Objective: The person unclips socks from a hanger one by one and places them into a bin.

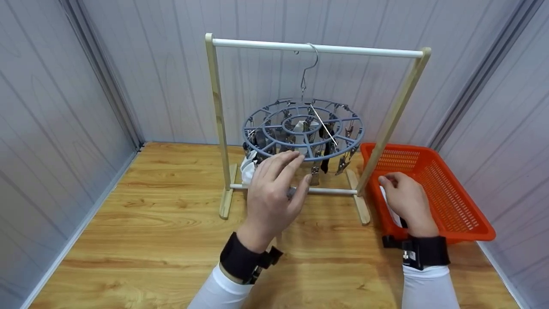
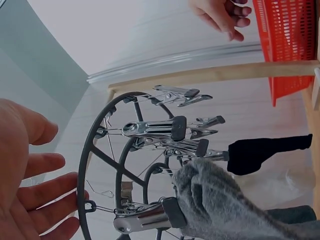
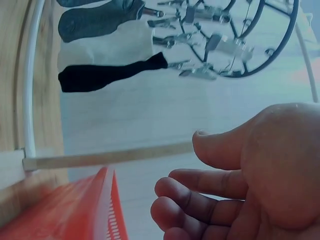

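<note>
A round grey clip hanger (image 1: pixel 309 155) hangs by its metal hook from the rail of a wooden stand. My left hand (image 1: pixel 274 193) is at its front edge, fingers extended, and its fingertips appear to touch the rim. Metal clips (image 2: pixel 150 129) hang from the ring. One grips a grey sock (image 2: pixel 215 200) near the left hand, and another a black sock (image 2: pixel 265 154). A white sock (image 3: pixel 110 47) hangs beside the black one. My right hand (image 1: pixel 405 199) is over the basket's left side, fingers loosely bent, nothing in its grasp. Beneath it a white cloth item (image 1: pixel 390 207) partly shows.
The orange plastic basket (image 1: pixel 465 193) stands on the wooden table (image 1: pixel 171 240), to the right of the stand. The stand has a white top rail (image 1: pixel 364 50), wooden posts (image 1: pixel 218 111) and a low crossbar (image 1: pixel 332 190). Panelled walls enclose the table at the back and sides.
</note>
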Tool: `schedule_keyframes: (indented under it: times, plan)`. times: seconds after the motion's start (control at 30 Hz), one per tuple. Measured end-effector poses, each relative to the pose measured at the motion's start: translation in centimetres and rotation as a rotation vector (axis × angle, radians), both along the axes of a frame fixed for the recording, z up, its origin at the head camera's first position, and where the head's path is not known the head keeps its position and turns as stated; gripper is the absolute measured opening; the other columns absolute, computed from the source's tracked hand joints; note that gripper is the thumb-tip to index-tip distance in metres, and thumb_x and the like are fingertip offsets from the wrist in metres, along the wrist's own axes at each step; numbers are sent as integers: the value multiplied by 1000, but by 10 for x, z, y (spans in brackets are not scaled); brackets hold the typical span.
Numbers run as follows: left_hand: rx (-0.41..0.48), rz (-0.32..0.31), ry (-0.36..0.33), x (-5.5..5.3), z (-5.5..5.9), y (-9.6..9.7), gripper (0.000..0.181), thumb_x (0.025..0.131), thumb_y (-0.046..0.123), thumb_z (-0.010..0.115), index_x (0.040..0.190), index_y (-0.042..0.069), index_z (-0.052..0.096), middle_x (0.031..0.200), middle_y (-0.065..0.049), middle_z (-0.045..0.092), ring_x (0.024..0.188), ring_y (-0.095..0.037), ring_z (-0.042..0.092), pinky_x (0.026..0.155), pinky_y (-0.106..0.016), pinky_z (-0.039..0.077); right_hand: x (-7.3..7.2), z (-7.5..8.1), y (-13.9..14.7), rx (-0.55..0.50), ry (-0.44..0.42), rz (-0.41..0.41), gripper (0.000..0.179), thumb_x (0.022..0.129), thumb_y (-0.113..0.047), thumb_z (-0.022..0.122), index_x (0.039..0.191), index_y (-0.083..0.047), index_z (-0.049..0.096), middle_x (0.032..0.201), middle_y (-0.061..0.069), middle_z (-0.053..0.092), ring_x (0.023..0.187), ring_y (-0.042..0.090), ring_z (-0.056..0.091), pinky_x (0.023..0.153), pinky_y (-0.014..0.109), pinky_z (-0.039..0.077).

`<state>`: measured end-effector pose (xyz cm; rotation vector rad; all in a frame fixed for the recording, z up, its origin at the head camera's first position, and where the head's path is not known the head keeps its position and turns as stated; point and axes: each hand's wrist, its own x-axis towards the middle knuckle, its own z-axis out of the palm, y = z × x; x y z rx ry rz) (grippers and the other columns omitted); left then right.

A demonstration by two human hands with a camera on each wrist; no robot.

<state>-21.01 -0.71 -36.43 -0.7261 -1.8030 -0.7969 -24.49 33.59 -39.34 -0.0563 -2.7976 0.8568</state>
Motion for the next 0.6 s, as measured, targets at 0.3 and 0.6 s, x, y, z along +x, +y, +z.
schedule_keyframes:
  times: [0.3,0.6]
  plan:
    - [-41,-95,28,-1,1,-4,39,102,16,80,136,-1,74,141,-17,72,133,-31,68,121,-41,49,5,7,-21,-44,-12,27,53,115,-48,58,146,-6,69,126,17,73,103,32,63,82,42,50]
    - [-42,45,19,-7,7,-25,36,101,14,80,133,-1,76,138,-18,73,134,-34,67,120,-50,48,3,9,-34,-24,-11,48,44,115,-39,62,142,-6,71,122,17,73,102,32,63,80,41,50]
